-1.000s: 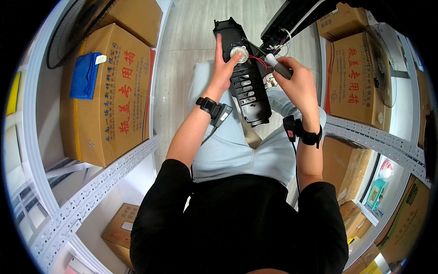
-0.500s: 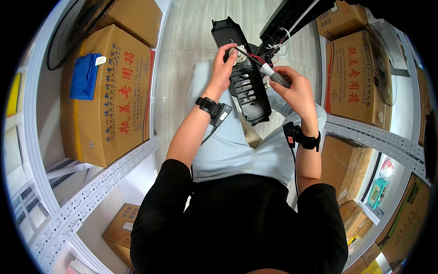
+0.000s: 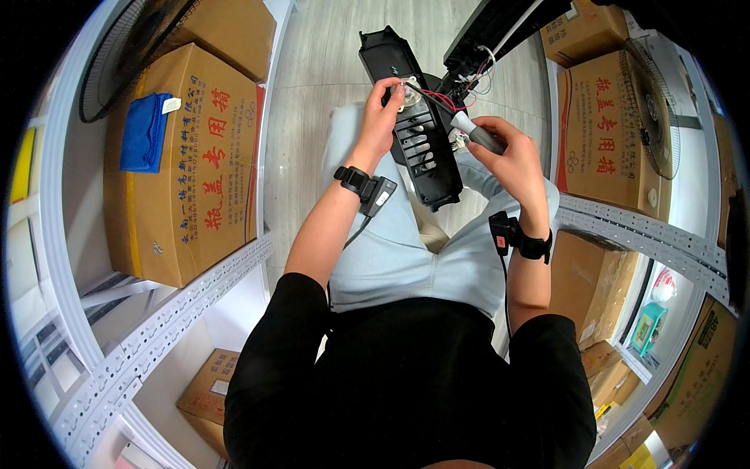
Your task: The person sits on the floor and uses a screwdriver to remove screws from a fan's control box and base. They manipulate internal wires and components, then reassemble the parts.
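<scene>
A long black plastic housing (image 3: 439, 184) lies tilted across my knees, its open inside facing up. Several pale oval slots or parts line its lower half. With thumb and finger, my left hand (image 3: 380, 125) grips a small whitish round part (image 3: 411, 94) at the housing's upper middle. My right hand (image 3: 509, 159) is closed round the grey and white handle of a screwdriver (image 3: 478, 133). The dark shaft slants up and left to the round part by my left fingertips; its very tip is hard to make out. Red and black wires (image 3: 441, 99) run from there to the right.
Beyond the housing rises a black post (image 3: 484, 43) with loose thin wires (image 3: 486, 70). Metal shelves (image 3: 180, 305) with cardboard boxes (image 3: 187, 164) flank me on both sides. Fan guards (image 3: 125, 59) stick out at upper left and right. A blue cloth (image 3: 146, 133) hangs on the left box.
My right hand and the screwdriver handle have shifted slightly right and down. The housing has tilted a little. My left hand keeps nearly the same place.
</scene>
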A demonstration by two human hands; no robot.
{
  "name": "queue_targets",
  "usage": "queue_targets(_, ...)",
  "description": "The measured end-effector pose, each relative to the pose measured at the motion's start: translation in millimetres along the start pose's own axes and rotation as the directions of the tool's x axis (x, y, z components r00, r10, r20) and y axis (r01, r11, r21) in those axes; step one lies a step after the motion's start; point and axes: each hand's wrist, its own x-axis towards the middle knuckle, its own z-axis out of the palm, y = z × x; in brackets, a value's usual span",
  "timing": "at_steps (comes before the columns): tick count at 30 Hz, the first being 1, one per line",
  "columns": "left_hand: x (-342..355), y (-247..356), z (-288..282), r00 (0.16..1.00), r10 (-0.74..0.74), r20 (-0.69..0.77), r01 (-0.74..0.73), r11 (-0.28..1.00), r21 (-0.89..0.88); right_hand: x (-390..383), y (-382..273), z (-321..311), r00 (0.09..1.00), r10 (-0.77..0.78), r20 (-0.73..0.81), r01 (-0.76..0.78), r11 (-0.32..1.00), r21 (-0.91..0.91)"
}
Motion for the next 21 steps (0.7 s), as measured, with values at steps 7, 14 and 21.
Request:
queue_targets(7, -0.6, 0.8, 0.1, 1.0, -0.01, 0.008, 0.01, 1.0, 0.007, 0.0, -4.2, -3.2, 1.0, -0.018, 0.002, 0.018, 1.0, -0.025)
queue_targets(14, -0.3, 2.0, 0.4, 0.999, 0.022, 0.027, -0.025, 0.995, 0.097, 1.7, -11.5, -8.5, 0.986, -0.162, -0.038, 0.148, 0.957, -0.248)
queue_targets(21, -0.6, 2.4, 2.2, 1.0, -0.009, 0.014, 0.008, 0.999, 0.038, -3.0, -20.6, -11.8, 0.98, -0.187, -0.066, 0.169, 0.96, -0.222)
